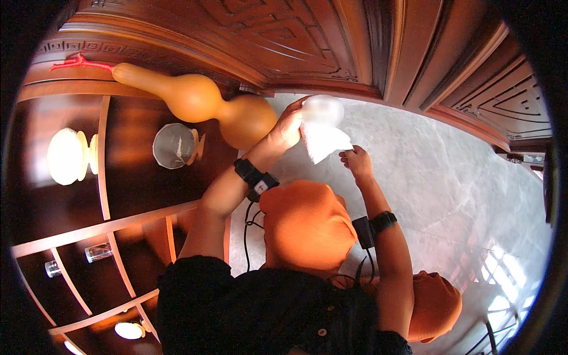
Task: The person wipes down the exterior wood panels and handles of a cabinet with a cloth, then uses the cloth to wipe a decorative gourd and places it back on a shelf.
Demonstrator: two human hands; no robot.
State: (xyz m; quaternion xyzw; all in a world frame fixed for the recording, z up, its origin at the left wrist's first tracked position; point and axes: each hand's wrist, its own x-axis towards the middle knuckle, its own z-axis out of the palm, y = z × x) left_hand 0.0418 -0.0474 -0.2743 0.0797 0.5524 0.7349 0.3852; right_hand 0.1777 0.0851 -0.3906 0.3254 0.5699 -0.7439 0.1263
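Observation:
My left hand (288,122) grips the edge of a pale, rounded object (322,111), blurred and overexposed, so its exact kind is unclear. Directly below that object hangs a white cloth (323,143), touching it. The cloth's lower right corner is pinched between the fingers of my right hand (357,162). Just left of my left hand lies a large orange-yellow bottle gourd (193,98), with a red cord (82,63) tied at its stem. Each wrist carries a black strap with a small box and a cable.
Dark carved wooden panels (284,35) run along the top. A wooden display shelf (106,155) on the left holds a clear faceted disc (174,146) and a bright white disc (66,156) on stands. Grey marbled floor (443,177) spreads rightward. Rounded orange fabric (308,226) sits under my arms.

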